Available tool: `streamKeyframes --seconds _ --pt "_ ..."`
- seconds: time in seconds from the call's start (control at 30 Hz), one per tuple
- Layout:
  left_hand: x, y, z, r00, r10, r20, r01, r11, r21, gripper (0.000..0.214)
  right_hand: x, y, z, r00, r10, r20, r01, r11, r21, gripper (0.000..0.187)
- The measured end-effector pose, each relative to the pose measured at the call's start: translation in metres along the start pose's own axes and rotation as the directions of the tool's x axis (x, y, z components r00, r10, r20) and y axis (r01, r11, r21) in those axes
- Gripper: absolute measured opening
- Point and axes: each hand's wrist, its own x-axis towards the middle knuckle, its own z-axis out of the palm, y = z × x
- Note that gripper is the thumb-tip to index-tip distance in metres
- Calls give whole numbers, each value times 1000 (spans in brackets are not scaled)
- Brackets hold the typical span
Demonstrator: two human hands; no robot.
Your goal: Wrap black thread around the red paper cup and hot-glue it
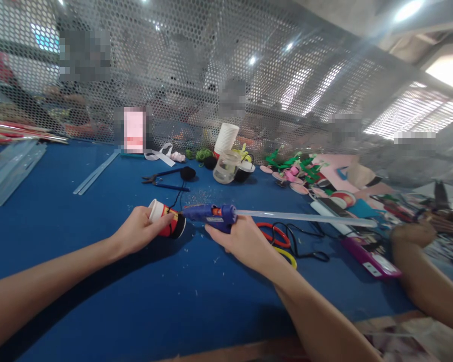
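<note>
My left hand (138, 232) is closed around a small paper cup (165, 221) lying on its side, white at the rim with red, orange and black decoration. My right hand (245, 241) grips a blue hot glue gun (211, 214), its nozzle touching the cup's black end. A long clear glue stick (305, 217) juts out of the gun's back toward the right. Both hands rest low over the blue table (98, 281).
Pliers (162, 179), a black pompom (187, 173), a clear jar (226, 167) and stacked white cups (226, 138) lie beyond. Red and yellow scissors (277, 239) sit by my right wrist. Another person's arm (419, 261) reaches in at right. Craft scraps crowd the far right; a perforated metal screen (211, 65) backs the table.
</note>
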Motion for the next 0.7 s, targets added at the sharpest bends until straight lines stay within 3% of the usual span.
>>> streamKeyframes --seconds 0.17,0.4,0.7 --pt "1 -2 0 1000 19 4 -19 1000 -3 37 -3 -1 -3 999 -10 51 9 1000 23 18" --pt "-1 -1 0 1000 15 5 -15 1000 13 37 1 0 0 998 61 17 -61 998 17 23" --pt "5 -2 0 999 -52 -9 51 995 -87 38 -8 -3 -2 994 -105 20 107 987 -121 14"
